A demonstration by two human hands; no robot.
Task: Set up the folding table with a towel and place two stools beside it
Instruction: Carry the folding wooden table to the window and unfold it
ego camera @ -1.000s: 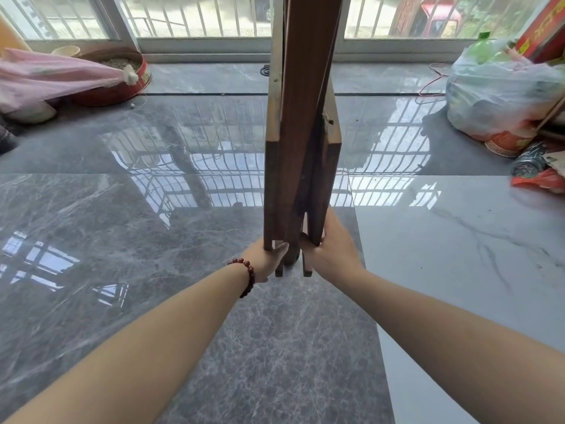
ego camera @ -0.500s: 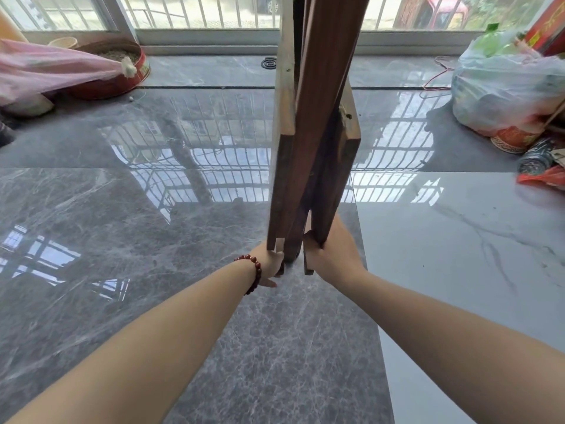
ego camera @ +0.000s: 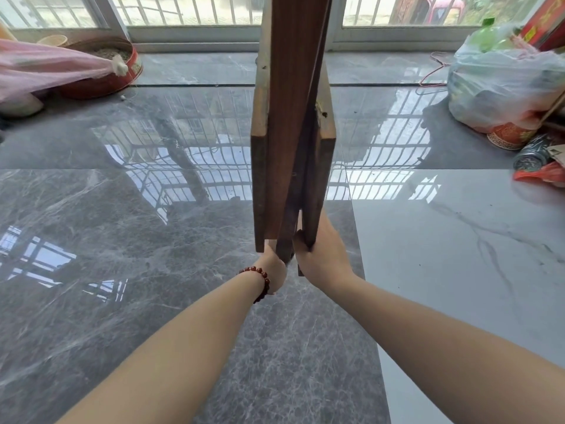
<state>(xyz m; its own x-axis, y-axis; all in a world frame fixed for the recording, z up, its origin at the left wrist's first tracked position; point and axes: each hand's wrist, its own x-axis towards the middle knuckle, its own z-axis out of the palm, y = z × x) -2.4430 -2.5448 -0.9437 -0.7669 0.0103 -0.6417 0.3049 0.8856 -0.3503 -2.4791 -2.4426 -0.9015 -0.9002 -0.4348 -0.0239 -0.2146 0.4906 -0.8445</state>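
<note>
Table: folded dark brown wooden folding table (ego camera: 290,123), held upright at centre above the glossy grey marble floor (ego camera: 153,240).
Left hand (ego camera: 273,267): grips its lower left edge.
Right hand (ego camera: 324,255): clamped round a lower right leg.

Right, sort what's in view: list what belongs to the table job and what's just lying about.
Job: folded wooden table, gripped at its lower end by left hand and right hand.
Lying about: red basin, pink cloth, plastic bag, green bottle.
</note>
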